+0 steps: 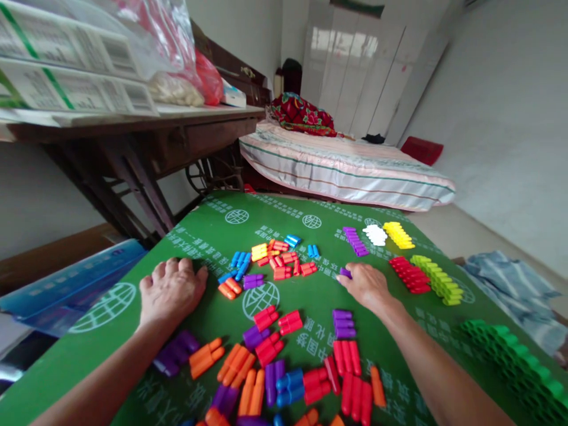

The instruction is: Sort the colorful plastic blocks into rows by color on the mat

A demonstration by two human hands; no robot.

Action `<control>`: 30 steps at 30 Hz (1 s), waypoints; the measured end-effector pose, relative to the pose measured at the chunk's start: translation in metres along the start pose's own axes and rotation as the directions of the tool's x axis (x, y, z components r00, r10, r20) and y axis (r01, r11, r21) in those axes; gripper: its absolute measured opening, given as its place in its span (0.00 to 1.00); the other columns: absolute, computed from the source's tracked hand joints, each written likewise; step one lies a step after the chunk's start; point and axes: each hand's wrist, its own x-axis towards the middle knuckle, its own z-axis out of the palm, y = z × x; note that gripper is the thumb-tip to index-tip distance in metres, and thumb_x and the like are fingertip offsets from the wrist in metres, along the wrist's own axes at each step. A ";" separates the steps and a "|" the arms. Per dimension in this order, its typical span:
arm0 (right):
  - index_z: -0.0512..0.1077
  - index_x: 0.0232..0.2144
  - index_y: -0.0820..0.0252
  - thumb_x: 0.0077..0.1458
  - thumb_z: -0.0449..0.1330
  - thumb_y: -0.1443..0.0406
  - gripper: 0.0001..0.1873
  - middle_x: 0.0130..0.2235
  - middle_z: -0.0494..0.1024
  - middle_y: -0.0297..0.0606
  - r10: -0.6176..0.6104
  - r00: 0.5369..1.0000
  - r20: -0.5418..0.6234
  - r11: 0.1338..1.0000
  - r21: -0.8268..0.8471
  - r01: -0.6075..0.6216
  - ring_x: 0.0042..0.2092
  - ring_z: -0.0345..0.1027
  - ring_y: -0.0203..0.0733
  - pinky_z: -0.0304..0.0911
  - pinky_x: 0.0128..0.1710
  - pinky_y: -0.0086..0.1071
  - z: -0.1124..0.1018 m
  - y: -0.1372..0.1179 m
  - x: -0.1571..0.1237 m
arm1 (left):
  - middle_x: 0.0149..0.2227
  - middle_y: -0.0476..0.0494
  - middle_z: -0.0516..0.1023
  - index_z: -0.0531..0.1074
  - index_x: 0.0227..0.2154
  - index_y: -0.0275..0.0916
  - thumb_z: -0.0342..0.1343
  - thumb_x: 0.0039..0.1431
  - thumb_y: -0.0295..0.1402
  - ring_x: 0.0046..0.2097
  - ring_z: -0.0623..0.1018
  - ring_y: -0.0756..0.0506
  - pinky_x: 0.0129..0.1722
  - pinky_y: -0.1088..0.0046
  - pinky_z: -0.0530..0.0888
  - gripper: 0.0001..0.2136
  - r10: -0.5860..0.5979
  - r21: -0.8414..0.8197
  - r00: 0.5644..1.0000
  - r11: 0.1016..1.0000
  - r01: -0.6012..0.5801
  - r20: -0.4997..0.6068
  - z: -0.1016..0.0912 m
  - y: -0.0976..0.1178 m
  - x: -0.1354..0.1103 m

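Observation:
My left hand (172,290) lies palm down near the left edge of the green table (213,231), fingers loosely bent and thumb apart, with nothing visible in it. A small purple plastic building piece (345,273) is pinched at the fingertips of my right hand (366,285). Just beyond that hand, a purple row (355,241), a white cluster (376,235) and a yellow row (399,235) of joined pieces lie side by side. Right of it are a red block (409,275) and a lime block (437,280). Loose red pieces (288,258) lie between my hands, among blue, orange and purple ones.
Many bullet-shaped pieces, like the orange ones (251,393), spread along the near side. A large green assembly (517,361) sits at the right edge. A wooden desk (177,127) with boxes stands at the left, a bed (346,163) beyond. Striped cloth (510,284) lies right of the table.

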 end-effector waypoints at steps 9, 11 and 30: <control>0.76 0.47 0.53 0.48 0.63 0.62 0.21 0.41 0.82 0.36 0.149 0.976 -0.159 0.890 0.451 -0.062 0.40 0.75 0.41 0.67 0.39 0.30 -0.011 0.051 0.085 | 0.51 0.31 0.69 0.67 0.43 0.35 0.30 0.61 0.47 0.55 0.65 0.33 0.50 0.56 0.64 0.26 0.015 0.031 1.000 0.999 -0.014 -0.027 0.008 -0.002 0.004; 0.76 0.48 0.57 0.48 0.62 0.63 0.22 0.45 0.81 0.39 0.188 0.966 -0.176 0.883 0.462 -0.087 0.42 0.75 0.41 0.66 0.40 0.29 -0.017 0.063 0.119 | 0.50 0.32 0.70 0.67 0.43 0.35 0.30 0.61 0.47 0.55 0.66 0.33 0.50 0.56 0.64 0.26 0.015 0.034 0.999 0.999 -0.014 -0.031 0.010 -0.002 0.004; 0.79 0.39 0.62 0.43 0.68 0.63 0.18 0.37 0.82 0.39 0.161 0.983 -0.087 0.897 0.429 -0.109 0.36 0.73 0.38 0.65 0.36 0.28 0.002 0.085 0.208 | 0.50 0.31 0.69 0.67 0.43 0.34 0.36 0.62 0.45 0.55 0.66 0.33 0.50 0.56 0.65 0.22 0.020 0.040 0.999 0.999 -0.018 -0.045 0.011 -0.001 0.001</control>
